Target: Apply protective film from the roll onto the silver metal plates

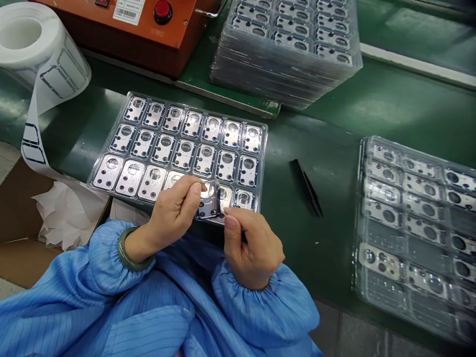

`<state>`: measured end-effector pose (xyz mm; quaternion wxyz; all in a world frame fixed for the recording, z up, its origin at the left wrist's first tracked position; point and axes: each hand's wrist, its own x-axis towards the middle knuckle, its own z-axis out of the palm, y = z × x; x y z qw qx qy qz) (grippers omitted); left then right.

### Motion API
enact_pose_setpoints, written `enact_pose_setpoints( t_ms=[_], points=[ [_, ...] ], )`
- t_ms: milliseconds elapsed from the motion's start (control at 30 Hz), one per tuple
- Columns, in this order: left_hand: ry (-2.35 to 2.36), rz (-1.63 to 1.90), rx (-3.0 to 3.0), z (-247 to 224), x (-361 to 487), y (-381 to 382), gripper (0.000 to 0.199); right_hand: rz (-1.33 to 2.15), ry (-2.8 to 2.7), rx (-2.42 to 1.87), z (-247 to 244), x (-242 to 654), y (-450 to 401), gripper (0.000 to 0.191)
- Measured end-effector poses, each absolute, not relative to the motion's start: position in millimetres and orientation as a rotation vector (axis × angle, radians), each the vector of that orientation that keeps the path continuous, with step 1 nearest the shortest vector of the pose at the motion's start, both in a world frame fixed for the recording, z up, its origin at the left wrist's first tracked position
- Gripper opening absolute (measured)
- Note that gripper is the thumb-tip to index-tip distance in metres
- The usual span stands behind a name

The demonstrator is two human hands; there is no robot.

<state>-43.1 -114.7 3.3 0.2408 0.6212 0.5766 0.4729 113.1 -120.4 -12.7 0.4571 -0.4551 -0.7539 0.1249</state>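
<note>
Between thumb and fingers, my left hand [176,210] grips a small silvery metal plate [208,203] with round holes and a dark edge, tilted above the tray. My right hand [253,243] is pinched shut at the plate's right side; whatever lies between its fingertips is too small to make out. Beneath both hands lies a clear plastic tray [265,148] with rows of similar plates, many bordered in dark blue. Plates in its lower left, such as this one [107,172], show no dark border. My fingers hide part of the bottom row.
Black tweezers [308,188] lie right of the tray. Another clear tray [386,238] with metal plates sits far right. Stacked trays [275,74] and an orange machine [148,44] stand behind. A label roll [70,64] trails its strip at left, above a cardboard box [22,213] holding crumpled paper.
</note>
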Motion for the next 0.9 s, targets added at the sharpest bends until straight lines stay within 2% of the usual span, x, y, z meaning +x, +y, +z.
enact_pose_setpoints(
  t_ms=[133,400,633,900],
  points=[
    [1.569,1.288,1.647,3.4,-44.3,-115.1,0.023,0.426,-1.723,-1.177,-13.0,115.3,-120.8,0.017],
    [1.500,1.263,1.563,4.3,-47.1,-115.3,0.025,0.745,-1.864,-1.123,-1.8,115.0,-110.1,0.007],
    [1.431,1.150,1.600,5.3,-51.0,-113.5,0.027,0.873,-1.910,-1.141,3.1,117.4,-107.5,0.017],
    [1.254,0.914,1.678,11.9,-56.0,-112.2,0.027,0.981,-1.831,-1.128,6.0,119.5,-106.1,0.018]
  ],
)
